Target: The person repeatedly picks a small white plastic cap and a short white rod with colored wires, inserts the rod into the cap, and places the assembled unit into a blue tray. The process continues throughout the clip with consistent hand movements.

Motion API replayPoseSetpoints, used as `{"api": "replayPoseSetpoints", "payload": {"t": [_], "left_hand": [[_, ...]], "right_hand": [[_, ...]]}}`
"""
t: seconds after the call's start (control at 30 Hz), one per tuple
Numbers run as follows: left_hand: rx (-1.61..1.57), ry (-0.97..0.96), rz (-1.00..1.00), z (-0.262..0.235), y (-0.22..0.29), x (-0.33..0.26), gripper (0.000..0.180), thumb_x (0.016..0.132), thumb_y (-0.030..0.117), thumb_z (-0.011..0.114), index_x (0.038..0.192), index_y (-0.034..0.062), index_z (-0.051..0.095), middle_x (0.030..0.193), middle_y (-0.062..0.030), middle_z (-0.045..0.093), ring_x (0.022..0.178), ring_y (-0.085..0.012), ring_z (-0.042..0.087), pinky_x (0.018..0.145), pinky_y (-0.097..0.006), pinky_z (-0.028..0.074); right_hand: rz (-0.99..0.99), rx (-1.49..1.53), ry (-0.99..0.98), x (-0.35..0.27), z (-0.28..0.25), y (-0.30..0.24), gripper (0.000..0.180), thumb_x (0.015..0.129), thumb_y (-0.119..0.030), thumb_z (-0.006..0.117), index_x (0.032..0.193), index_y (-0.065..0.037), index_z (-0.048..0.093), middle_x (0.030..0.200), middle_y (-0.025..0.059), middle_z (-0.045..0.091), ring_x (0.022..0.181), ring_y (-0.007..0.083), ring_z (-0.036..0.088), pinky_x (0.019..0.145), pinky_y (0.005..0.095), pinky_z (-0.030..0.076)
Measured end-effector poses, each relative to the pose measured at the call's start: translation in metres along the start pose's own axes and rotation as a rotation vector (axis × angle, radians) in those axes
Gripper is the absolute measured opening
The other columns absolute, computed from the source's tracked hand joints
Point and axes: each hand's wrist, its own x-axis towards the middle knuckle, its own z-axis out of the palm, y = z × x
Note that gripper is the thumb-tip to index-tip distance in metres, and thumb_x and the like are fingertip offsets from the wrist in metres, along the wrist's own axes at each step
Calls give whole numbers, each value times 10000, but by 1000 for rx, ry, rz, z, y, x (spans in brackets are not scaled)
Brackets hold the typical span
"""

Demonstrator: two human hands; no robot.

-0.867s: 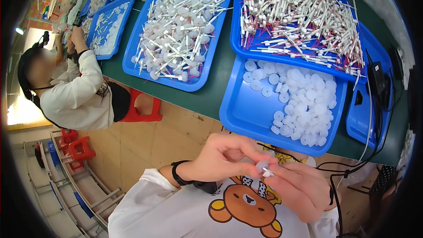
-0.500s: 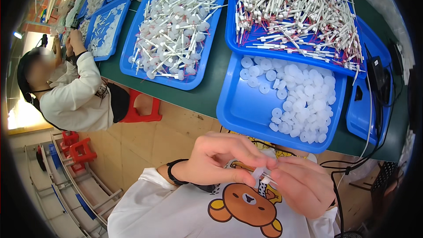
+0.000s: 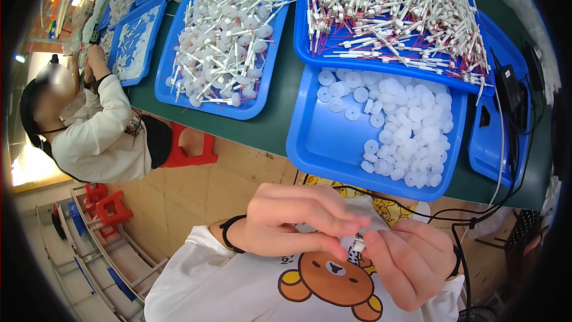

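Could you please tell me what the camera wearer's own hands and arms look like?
The left hand and right hand are both bare, without gloves. A white sleeve ends short of the left wrist, which wears a thin black band. A dark band also shows at the right wrist, too little to tell its kind.

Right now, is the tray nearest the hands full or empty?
Partly full: the discs lie mostly at the right of the tray, its blue bottom showing at left.

The right hand (image 3: 411, 259) has just dropped slightly, its fingers (image 3: 376, 247) seemingly more curled than before.
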Motion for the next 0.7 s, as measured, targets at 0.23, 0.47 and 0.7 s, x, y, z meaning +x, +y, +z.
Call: {"api": "replayPoseSetpoints", "payload": {"t": [0.23, 0.47, 0.7], "left_hand": [[43, 20, 79, 5, -5, 3, 288, 812, -5, 806, 1055, -80, 671, 1092, -283, 691, 801, -269, 701, 678, -390, 558], [-152, 241, 1, 8, -9, 1, 346, 783, -152, 741, 1053, -12, 574, 1210, -225, 578, 1051, -344, 693, 880, -403, 590], [-373, 306, -287, 13, -12, 6, 402, 825, 118, 811, 1007, 106, 452, 1094, -68, 519, 959, -237, 613, 814, -358, 476]], "right_hand": [[228, 260, 95, -9, 10, 0, 271, 771, -8, 766, 985, 120, 661, 803, 158, 697, 611, 258, 655, 552, 358, 577], [424, 53, 95, -16, -14, -6, 222, 746, 78, 682, 967, 89, 665, 805, 157, 696, 639, 295, 675, 603, 386, 582], [483, 90, 208, -29, -8, -14, 251, 728, 115, 649, 975, 76, 668, 802, 158, 679, 653, 315, 678, 621, 399, 575]]}}
